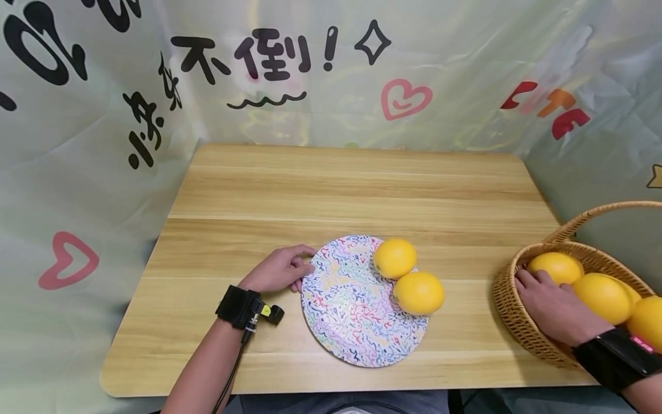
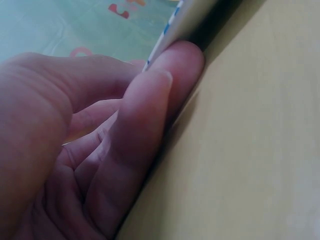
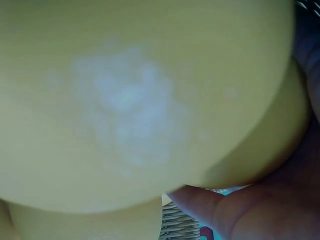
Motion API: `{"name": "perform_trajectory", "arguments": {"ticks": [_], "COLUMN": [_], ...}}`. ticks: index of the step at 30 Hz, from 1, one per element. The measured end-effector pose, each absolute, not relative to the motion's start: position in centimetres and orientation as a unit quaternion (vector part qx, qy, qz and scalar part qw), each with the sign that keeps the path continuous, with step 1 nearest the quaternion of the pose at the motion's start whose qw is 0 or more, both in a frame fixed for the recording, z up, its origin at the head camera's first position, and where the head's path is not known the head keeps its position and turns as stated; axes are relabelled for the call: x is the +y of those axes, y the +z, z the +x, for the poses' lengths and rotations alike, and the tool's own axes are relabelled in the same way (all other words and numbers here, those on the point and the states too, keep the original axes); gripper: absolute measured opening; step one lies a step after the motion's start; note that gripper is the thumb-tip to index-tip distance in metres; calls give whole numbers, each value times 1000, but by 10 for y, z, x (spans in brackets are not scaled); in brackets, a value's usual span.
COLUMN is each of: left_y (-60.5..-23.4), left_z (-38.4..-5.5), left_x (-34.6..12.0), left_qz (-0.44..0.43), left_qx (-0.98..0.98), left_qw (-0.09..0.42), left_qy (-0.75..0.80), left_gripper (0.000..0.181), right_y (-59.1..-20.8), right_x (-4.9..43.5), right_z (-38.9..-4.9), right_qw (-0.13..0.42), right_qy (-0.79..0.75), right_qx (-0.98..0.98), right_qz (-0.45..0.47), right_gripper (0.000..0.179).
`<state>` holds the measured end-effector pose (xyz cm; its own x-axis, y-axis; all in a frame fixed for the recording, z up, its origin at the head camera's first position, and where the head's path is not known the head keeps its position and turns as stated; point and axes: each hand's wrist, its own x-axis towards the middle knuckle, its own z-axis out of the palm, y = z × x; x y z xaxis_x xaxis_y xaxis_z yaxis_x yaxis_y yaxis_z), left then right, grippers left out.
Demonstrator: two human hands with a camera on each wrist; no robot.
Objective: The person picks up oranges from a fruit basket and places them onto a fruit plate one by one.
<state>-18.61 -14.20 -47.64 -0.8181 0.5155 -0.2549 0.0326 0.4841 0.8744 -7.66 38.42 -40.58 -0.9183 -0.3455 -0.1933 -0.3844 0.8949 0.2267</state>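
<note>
A flat round board (image 1: 357, 310) with a multicoloured squiggle pattern lies near the table's front. My left hand (image 1: 279, 269) pinches its left edge; in the left wrist view, fingertips (image 2: 182, 62) reach beneath the thin edge (image 2: 162, 37). Two lemons, one farther back (image 1: 395, 258) and one nearer (image 1: 419, 293), sit touching at the board's right side. My right hand (image 1: 558, 307) is down inside a wicker basket (image 1: 522, 322) at the right, its fingers round the left side of a lemon (image 1: 557, 267). The right wrist view is mostly filled by another lemon (image 3: 125, 100), close up.
Several more lemons (image 1: 602, 298) crowd the basket around my right hand. The basket's tall handle (image 1: 600, 214) arches over its far side. Printed cloth (image 1: 331, 121) surrounds the wooden table (image 1: 351, 190) behind and at both sides. A cable (image 1: 235, 356) runs along my left forearm.
</note>
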Motion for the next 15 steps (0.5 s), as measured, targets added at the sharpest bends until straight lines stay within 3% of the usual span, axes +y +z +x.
{"name": "perform_trajectory", "arguments": {"ticks": [15], "left_y": [-477], "left_z": [-185], "left_x": [-142], "left_qz": [167], "left_qx": [825], "left_qw": [249], "left_qy": [480], "left_gripper": [47], "right_y": [-406], "right_x": [385], "right_z": [-76], "right_qw": [76], "right_qy": [139], "right_qx": [969], "right_qz": [-190], "right_gripper": [36]}}
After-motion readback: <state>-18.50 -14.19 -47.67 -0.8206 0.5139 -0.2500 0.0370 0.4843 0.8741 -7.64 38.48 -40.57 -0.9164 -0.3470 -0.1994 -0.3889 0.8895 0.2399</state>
